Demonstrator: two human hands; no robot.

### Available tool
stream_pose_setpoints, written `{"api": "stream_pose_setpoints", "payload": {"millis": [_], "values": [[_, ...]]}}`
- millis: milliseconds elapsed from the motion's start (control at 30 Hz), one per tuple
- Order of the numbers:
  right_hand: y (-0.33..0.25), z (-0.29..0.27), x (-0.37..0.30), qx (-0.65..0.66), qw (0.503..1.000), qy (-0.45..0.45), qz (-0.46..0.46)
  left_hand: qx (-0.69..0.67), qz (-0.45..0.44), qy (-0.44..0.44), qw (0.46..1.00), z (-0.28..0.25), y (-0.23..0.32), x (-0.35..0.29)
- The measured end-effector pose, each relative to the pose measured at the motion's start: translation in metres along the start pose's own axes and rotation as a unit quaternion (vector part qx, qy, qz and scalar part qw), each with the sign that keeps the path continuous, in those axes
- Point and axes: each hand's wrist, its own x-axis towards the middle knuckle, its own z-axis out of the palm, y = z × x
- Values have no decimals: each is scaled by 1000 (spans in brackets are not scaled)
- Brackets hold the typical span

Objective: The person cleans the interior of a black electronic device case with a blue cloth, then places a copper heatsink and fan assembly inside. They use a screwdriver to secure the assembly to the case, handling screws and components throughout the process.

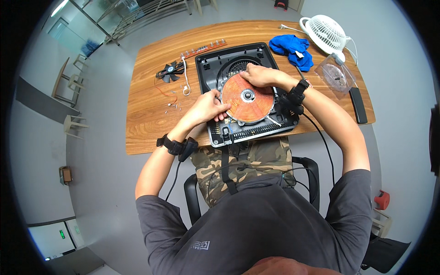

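A round copper induction coil (239, 106) with a metal centre lies tilted over the black cooker housing (206, 68). My left hand (213, 107) grips the coil's left edge, thumb on top and fingers curled below it. At the far edge, my right hand (260, 75) holds the rim with its fingers closed; part of the grip is hidden. A short white lead (273, 121) sticks out from the coil's near right side. Beyond the coil, a round vent grille shows in the housing.
Left of the housing lie a black cooling fan (172, 70), a white cable (186, 80), loose screws (173, 108) and a narrow orange circuit board (204, 48). To the right are a blue cloth (292, 48), a white fan (325, 32), a clear plastic box (337, 77) and a black bar (358, 105).
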Motion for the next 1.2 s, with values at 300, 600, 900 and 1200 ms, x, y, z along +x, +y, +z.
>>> {"api": "stream_pose_setpoints", "payload": {"millis": [300,600,900,1200], "values": [[12,7,-5,-84,993,64,-52,72,-13,20,997,1,-1,4],[28,-16,8,-54,991,34,-116,93,-14,24,995,0,6,2],[51,-32,20,82,987,33,-138,106,-53,-3,993,-3,18,2],[44,-25,32,69,984,-12,-165,94,-77,-12,993,-6,30,-1]]}}
